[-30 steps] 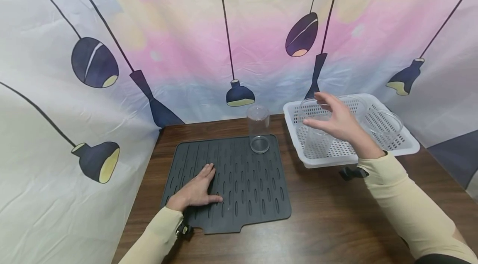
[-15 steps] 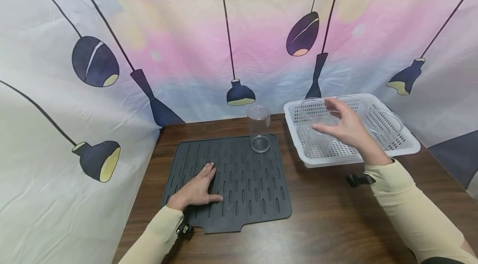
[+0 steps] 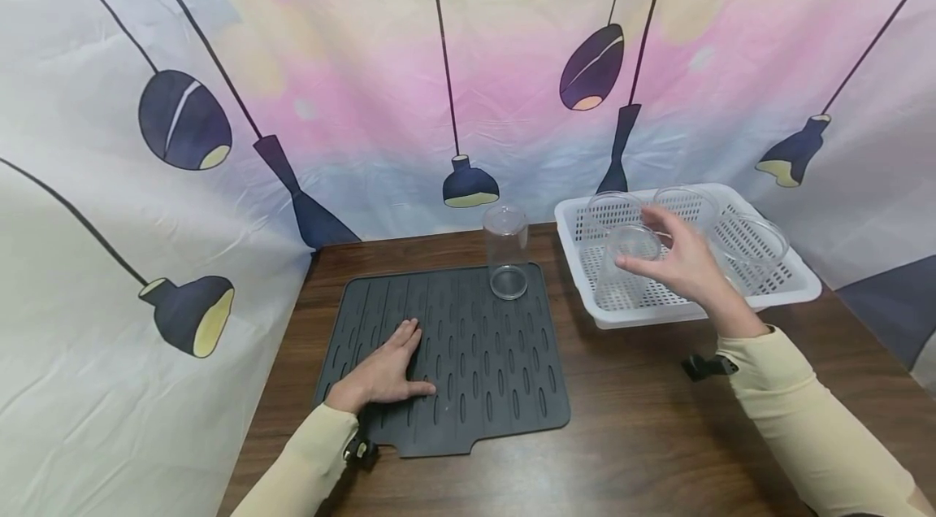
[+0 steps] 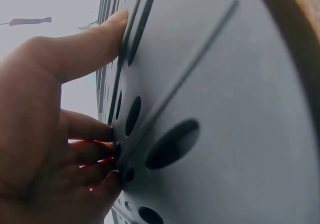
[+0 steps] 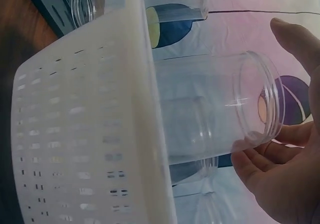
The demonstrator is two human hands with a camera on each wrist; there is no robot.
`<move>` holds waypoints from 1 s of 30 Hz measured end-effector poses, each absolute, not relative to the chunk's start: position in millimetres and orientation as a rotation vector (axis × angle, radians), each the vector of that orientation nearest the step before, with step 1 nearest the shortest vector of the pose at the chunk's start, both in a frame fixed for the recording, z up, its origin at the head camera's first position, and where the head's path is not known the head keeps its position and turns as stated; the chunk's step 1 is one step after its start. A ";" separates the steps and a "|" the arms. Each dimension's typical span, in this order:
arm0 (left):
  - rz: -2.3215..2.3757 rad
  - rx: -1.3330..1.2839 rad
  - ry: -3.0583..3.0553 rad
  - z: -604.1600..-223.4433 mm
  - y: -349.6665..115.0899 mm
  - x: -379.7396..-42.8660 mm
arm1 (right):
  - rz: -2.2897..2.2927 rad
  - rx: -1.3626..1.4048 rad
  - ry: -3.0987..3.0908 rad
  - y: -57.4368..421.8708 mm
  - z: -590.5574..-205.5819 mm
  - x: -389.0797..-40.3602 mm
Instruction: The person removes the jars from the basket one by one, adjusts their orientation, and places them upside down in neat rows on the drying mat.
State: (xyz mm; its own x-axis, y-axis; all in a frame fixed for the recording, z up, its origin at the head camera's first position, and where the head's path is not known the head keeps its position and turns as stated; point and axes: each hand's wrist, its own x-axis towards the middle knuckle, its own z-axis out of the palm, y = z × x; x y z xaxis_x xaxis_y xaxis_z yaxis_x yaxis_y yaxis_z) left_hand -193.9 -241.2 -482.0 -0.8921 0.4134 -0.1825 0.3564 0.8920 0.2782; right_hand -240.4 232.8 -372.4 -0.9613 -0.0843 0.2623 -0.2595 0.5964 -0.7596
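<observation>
A grey ridged drying mat point(image 3: 504, 395) lies on the table, and my left hand point(image 3: 386, 373) rests on its left part with straight fingers and the thumb spread. In the left wrist view the fingertips touch the mat's slotted surface. Over the white basket point(image 3: 651, 317) my right hand point(image 3: 687, 261) reaches to a clear jar point(image 3: 621, 283) standing in it. The right wrist view has my fingers point(image 5: 250, 165) against the rim of that jar, while the thumb stands off from it. Another clear jar point(image 3: 507, 245) stands on the mat's far right corner.
Several more clear jars stand in the basket, among them one at its right point(image 3: 749, 241). The basket's perforated wall point(image 5: 65, 134) rises beside the right hand's jar. A printed cloth point(image 3: 380, 94) hangs behind the wooden table point(image 3: 629, 419).
My right hand has shifted slightly right and down over the basket, to the near jar's rim. The left hand and the jar on the mat have stayed in place.
</observation>
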 end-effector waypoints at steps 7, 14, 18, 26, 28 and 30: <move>0.359 0.579 2.819 -482.3 -241.3 -193.4 | 1.294 0.249 -2.673 235.1 -381.1 -239.4; 0.351 0.576 2.823 -482.7 -241.9 -193.6 | 1.236 0.231 -2.705 236.0 -389.9 -238.6; 0.349 0.579 2.828 -482.8 -242.2 -194.2 | 1.231 0.225 -2.707 237.1 -391.6 -239.5; 0.338 0.592 2.827 -484.1 -242.9 -194.5 | 1.205 0.227 -2.740 237.7 -393.4 -238.8; 0.339 0.589 2.827 -484.3 -243.1 -194.4 | 1.201 0.236 -2.734 237.5 -394.7 -239.2; 0.342 0.587 2.825 -484.0 -243.0 -194.3 | 1.208 0.242 -2.724 237.6 -396.2 -239.8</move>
